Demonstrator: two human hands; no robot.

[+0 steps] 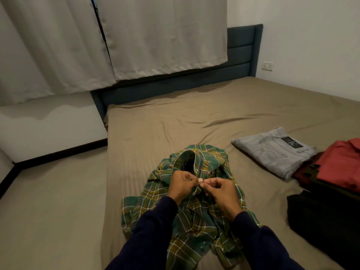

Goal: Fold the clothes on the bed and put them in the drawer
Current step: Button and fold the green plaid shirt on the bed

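Green-and-yellow plaid shirt: lies crumpled on the near middle of the bed, collar end toward the headboard, front opening facing up, a row of buttons visible near its lower edge.

Left hand: fingers curled, pinching the shirt's front edge just below the collar. Right hand: fingers curled likewise, thumb and forefinger pinching the same spot, fingertips of both hands touching or nearly so. Both arms in dark navy sleeves.

Grey folded trousers: flat on the bed to the right of the shirt, well apart from it, a dark label on the waistband. Red garments: piled beside the trousers at the right edge, touching them. Black garment: just in front of the red pile.

Bed sheet: tan, lightly wrinkled. Headboard: dark blue, padded. Pale curtains: hanging behind it. Wall socket: white, right of the headboard.
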